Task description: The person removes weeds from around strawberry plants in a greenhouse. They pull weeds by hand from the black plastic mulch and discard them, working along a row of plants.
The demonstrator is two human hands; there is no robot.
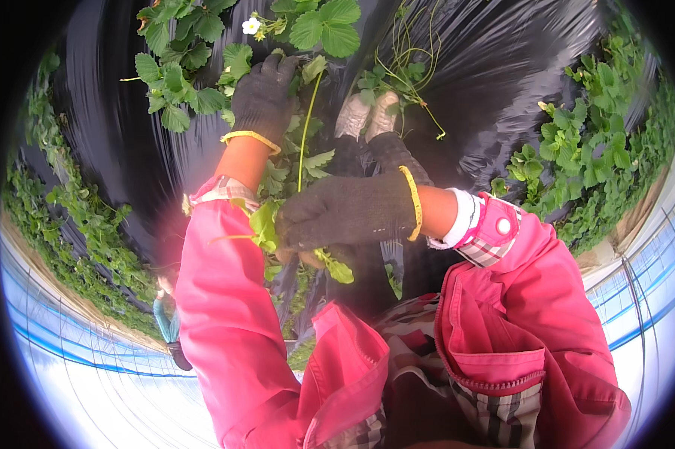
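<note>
My left hand (265,95), in a dark knit glove with a yellow cuff, reaches into a strawberry plant (329,28). Its fingertips are partly hidden among the leaves, so I cannot tell whether they grip anything. A white strawberry flower (251,26) is just beyond them. Closer to my body, my right hand (351,210), gloved the same way, is closed around picked strawberry leaves (265,225). More leaf (337,268) sticks out below its fingers. A long pale-green stalk (309,126) runs from beside the left hand down to the right hand.
Black plastic film (483,95) covers the ground. Loose green runners (416,62) lie beyond my feet (365,115). Another strawberry plant (174,84) grows at the left. Strawberry rows (590,134) curve along both sides. A person (169,325) is at the far left, near the greenhouse wall.
</note>
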